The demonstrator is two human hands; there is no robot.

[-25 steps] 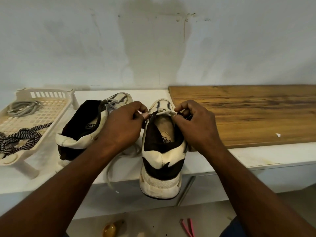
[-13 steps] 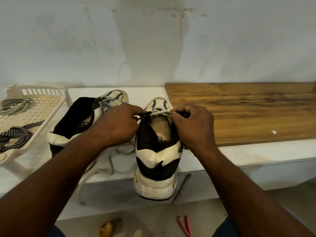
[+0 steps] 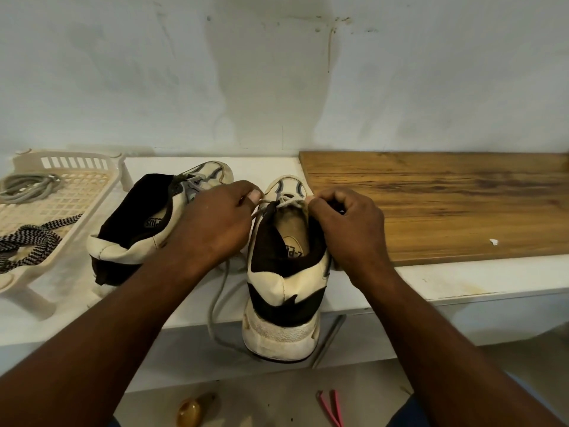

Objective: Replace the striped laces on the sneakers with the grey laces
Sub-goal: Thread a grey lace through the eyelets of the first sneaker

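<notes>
A grey lace [image 3: 289, 202] is pinched at both sides across the throat of the near sneaker [image 3: 284, 272]. One strand is held between the thumb and fingers of the left hand [image 3: 215, 224], and the other is gripped by the curled fingers of the right hand [image 3: 348, 232]. The sneaker is stood heel toward the camera on the white shelf [image 3: 462, 278], its heel overhanging the front edge, and a loose length of the lace is seen trailing over that edge. The second sneaker [image 3: 144, 232] is tipped onto its side just to the left. Farther left, a cream plastic tray [image 3: 92, 155] is shown holding a coiled grey lace [image 3: 27, 188] and a striped lace [image 3: 27, 241]. A wooden board [image 3: 431, 204] is laid on the shelf to the right.
</notes>
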